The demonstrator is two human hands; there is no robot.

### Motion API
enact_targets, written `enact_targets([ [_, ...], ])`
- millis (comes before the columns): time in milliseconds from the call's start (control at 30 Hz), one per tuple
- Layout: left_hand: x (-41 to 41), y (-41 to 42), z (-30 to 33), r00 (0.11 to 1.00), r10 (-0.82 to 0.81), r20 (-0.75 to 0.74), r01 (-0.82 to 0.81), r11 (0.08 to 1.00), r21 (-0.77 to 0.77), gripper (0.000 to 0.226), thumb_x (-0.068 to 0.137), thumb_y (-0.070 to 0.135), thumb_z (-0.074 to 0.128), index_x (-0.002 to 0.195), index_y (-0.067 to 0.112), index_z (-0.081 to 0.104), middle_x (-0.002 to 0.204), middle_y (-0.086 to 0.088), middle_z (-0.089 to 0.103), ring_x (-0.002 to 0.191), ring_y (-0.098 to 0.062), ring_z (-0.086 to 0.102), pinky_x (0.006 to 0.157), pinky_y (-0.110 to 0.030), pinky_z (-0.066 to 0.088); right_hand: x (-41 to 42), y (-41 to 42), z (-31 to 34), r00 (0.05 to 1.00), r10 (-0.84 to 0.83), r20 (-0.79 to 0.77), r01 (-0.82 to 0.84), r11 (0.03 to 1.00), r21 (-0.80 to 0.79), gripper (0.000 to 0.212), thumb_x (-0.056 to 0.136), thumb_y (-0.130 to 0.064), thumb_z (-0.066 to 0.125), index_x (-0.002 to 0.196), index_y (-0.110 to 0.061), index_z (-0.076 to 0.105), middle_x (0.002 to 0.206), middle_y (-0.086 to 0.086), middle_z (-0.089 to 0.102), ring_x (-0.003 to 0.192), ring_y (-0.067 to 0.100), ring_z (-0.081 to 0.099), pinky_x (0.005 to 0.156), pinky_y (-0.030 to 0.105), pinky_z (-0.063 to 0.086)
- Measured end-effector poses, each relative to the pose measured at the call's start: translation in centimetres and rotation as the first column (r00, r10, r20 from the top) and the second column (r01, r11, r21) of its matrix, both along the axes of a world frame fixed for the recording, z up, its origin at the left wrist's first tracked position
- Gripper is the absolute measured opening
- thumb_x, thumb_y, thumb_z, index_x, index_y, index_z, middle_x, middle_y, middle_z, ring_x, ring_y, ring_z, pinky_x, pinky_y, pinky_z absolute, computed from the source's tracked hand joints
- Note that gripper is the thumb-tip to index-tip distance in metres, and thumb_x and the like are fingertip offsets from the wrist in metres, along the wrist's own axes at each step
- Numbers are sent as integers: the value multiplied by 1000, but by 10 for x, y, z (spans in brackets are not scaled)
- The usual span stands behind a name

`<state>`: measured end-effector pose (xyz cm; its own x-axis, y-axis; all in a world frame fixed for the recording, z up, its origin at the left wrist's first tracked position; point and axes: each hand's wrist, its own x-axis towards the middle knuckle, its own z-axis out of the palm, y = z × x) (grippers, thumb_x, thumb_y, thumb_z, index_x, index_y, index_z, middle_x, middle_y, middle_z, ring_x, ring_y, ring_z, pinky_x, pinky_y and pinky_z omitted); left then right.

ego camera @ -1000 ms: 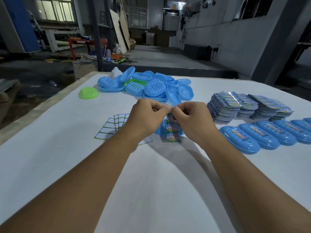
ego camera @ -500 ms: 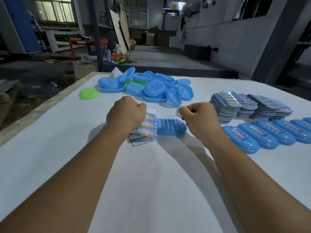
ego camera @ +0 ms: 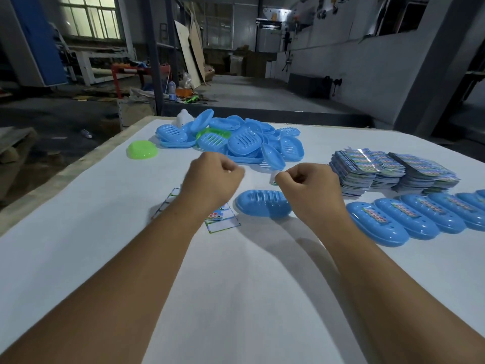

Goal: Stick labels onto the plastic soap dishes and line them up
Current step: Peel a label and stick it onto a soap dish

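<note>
A blue soap dish [ego camera: 263, 206] lies upside down on the white table [ego camera: 236, 298] between my hands, with no label on it. My right hand [ego camera: 308, 189] hovers just right of it and pinches a small peeled label [ego camera: 273, 179] at its fingertips. Left of the dish is my left hand [ego camera: 213, 179], curled in a fist with nothing visibly in it. A partly used label sheet [ego camera: 219, 216] lies on the table under my left wrist. On the right, several labelled blue dishes [ego camera: 378, 224] stand in a row.
A pile of unlabelled blue dishes [ego camera: 236, 143] sits at the back, a green dish [ego camera: 142, 150] to its left. Stacks of label sheets [ego camera: 388, 172] lie behind the row. Empty backing sheets [ego camera: 168, 203] lie under my left forearm. The table's left edge [ego camera: 65, 169] is near.
My hands were together peeling a label, then parted. The right keeps the label. The left hand has let the label sheet down on the table and risen slightly.
</note>
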<state>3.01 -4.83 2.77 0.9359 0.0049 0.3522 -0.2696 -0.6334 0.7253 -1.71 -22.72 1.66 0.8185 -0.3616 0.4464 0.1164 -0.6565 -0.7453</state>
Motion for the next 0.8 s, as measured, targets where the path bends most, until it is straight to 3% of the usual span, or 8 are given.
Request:
enact_targets([
  [100,-12,-16,3,969,-221,-110,190,952,-239,18,82,36,74,76,19,75,74,-2,72,57,-2,57,54,-16,49,-1,2,0,1000,3,18,-3,1000,-28,26,74,-35,62,62,-12,65,56,-5,63,47,6,47,55,29,46],
  [200,-17,-21,1,934,-323,-155,272,921,-280,14,83,35,74,73,26,78,82,-1,76,76,-5,69,66,-18,53,-2,3,0,999,37,34,-36,999,-36,27,75,-35,64,60,-13,64,56,-5,62,47,5,45,53,28,43],
  [333,-20,-22,2,928,-332,-168,282,923,-262,17,87,30,70,73,26,79,86,-5,76,75,-9,66,69,-22,51,-3,4,1,997,66,39,-65,997,-30,24,75,-32,66,57,-15,63,51,-11,59,46,3,46,50,24,39],
  [467,-21,-22,1,923,-347,-169,295,917,-270,25,88,32,70,64,37,77,83,-2,75,63,5,61,65,-19,48,-2,2,0,994,100,45,-99,994,-34,27,78,-29,67,55,-15,61,48,-11,55,46,4,44,50,24,37],
  [567,-19,-21,1,927,-322,-194,263,924,-277,17,86,39,73,71,32,78,78,9,76,75,3,66,68,-21,47,-1,1,-2,988,149,49,-143,984,-104,35,84,-28,65,52,-16,57,47,-5,49,47,10,39,51,27,34],
  [633,-18,-20,2,937,-290,-197,228,931,-285,19,83,44,75,70,31,78,74,12,74,78,0,66,66,-21,45,-1,0,-3,982,185,44,-177,974,-143,36,91,-31,65,57,-19,65,54,-6,59,50,12,47,52,27,37],
  [733,-17,-18,3,951,-254,-179,199,941,-275,22,82,48,75,71,29,78,78,7,75,81,-5,67,64,-25,47,-3,0,-2,974,222,36,-214,965,-154,36,96,-35,65,61,-30,66,53,-20,60,49,4,50,49,15,33],
  [800,-17,-19,2,949,-266,-169,212,936,-281,25,83,47,75,80,23,80,88,-2,77,90,-13,70,74,-30,53,-3,0,-1,975,219,33,-212,966,-149,36,97,-36,64,63,-26,69,53,-22,59,48,4,49,48,15,33],
])
